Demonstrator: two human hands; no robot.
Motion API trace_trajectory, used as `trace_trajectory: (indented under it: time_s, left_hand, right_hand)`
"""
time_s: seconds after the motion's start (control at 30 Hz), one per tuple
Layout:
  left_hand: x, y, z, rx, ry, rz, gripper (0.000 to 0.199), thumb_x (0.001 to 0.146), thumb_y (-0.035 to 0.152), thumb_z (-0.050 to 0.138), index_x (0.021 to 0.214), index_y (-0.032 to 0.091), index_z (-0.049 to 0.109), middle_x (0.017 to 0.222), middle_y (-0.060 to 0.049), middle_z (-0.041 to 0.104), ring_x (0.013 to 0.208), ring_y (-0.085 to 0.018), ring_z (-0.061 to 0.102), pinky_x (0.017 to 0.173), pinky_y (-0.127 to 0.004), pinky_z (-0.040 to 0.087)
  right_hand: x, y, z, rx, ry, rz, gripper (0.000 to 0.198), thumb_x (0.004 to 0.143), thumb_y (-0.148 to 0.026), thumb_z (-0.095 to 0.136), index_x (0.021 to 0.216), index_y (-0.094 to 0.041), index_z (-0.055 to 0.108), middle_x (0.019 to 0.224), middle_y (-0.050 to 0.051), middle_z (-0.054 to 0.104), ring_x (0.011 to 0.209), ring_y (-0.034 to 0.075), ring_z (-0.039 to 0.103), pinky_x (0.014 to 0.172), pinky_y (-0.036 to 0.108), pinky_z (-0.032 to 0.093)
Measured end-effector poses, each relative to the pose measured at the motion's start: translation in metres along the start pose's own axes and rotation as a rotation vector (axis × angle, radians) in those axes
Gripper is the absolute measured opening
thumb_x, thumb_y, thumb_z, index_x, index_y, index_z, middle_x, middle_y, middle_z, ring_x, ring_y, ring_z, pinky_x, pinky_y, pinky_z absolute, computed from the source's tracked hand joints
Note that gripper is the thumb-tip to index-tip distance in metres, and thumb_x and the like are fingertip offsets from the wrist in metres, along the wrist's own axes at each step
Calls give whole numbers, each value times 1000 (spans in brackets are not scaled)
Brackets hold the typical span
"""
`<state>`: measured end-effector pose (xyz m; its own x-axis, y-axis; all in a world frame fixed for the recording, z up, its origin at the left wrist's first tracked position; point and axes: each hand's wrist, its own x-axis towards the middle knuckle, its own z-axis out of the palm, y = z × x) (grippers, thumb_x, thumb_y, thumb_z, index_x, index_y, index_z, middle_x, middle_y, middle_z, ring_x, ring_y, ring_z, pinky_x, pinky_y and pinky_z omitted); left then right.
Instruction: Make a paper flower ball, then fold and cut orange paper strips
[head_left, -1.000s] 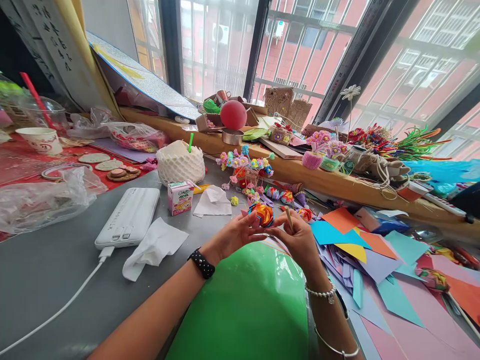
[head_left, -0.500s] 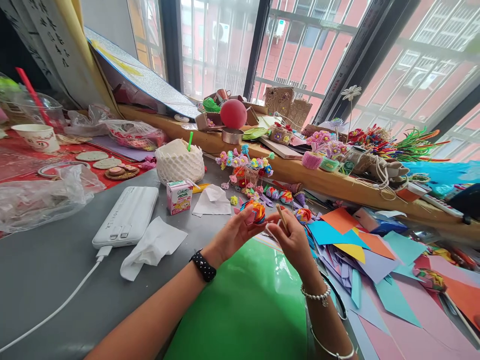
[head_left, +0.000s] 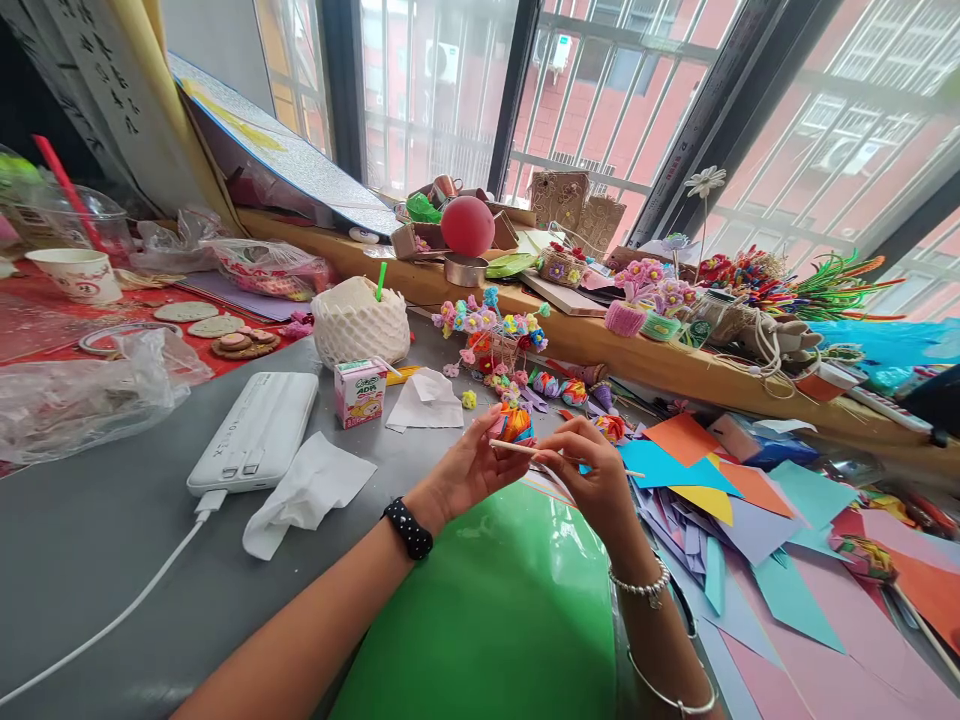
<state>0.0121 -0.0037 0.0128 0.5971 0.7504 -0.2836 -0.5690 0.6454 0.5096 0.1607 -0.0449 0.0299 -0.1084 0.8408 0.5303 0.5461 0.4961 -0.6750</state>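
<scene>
My left hand (head_left: 469,468) is cupped around a small paper flower (head_left: 515,424), orange and blue and folded tight, with the fingers curled under it and the thumb closing on its near side. My right hand (head_left: 592,478) pinches a thin wooden stick (head_left: 564,459) between thumb and fingertips; the stick lies almost level, one end touching the base of the flower and the other poking out past my knuckles toward the loose sheets of colored paper (head_left: 757,520). Both hands hover just above the green sheet (head_left: 495,610) on the grey counter (head_left: 97,540), and the flower is held in the air just beyond that sheet's far edge, not resting on anything. As I judge it, the risk is in the join: the flower is only folded paper, so if I push the stick in crooked or too hard, the petals could crush or the roll could spring loose. My hold on the stick is light and near one end, so it could twist or slip out and fall among the paper scraps beside the green sheet. Beyond the flower sits a cluster of finished little flowers (head_left: 491,335), close enough that a jerk of my hands might knock them.
</scene>
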Motion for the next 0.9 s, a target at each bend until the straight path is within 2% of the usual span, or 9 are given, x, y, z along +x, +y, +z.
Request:
trace_trajectory:
  time_s: [0.13, 0.27, 0.47, 0.6, 0.77, 0.9]
  left_hand:
    - [0, 0, -2, 27, -57, -85, 33, 76, 43, 50, 70, 12, 58, 64, -6, 66, 59, -13, 61, 58, -21, 47]
    - [1, -1, -3, 19, -73, -112, 32, 76, 42, 51, 73, 11, 60, 65, -6, 66, 60, -12, 61, 62, -22, 47]
    - [4, -2, -5, 19, -76, -152, 34, 76, 44, 50, 73, 11, 59, 64, -5, 65, 61, -13, 62, 61, -23, 47]
    - [4, -2, -5, 26, -94, -157, 36, 79, 43, 46, 74, 10, 58, 63, -6, 64, 63, -14, 62, 67, -24, 47]
    - [4, -3, -4, 24, -109, -125, 35, 82, 41, 41, 75, 10, 55, 65, -7, 64, 66, -15, 63, 70, -25, 47]
    - [4, -2, -4, 61, -80, -113, 35, 82, 45, 40, 78, 12, 51, 72, -8, 64, 71, -15, 63, 74, -26, 47]
  right_hand:
    - [0, -1, 0, -13, 7, 27, 14, 74, -34, 59, 74, -20, 59, 68, 0, 50, 60, 12, 46, 51, 23, 38]
    - [0, -3, 1, -10, -29, 25, 13, 75, -31, 58, 73, -19, 57, 68, 0, 49, 62, 12, 47, 52, 23, 37]
    - [1, -5, 2, 3, -32, 29, 13, 76, -30, 57, 71, -18, 58, 67, -1, 47, 60, 11, 45, 50, 22, 36]
    - [1, -4, 4, 16, -20, 39, 12, 76, -30, 57, 73, -18, 58, 68, 0, 48, 61, 11, 47, 50, 21, 37]
    - [0, -3, 10, -20, 42, -3, 11, 78, -28, 55, 72, -18, 57, 71, 1, 50, 60, 11, 46, 48, 21, 38]
    - [-3, 0, 14, -177, 153, -106, 8, 79, -24, 54, 73, -18, 56, 74, 2, 53, 67, 13, 48, 55, 23, 40]
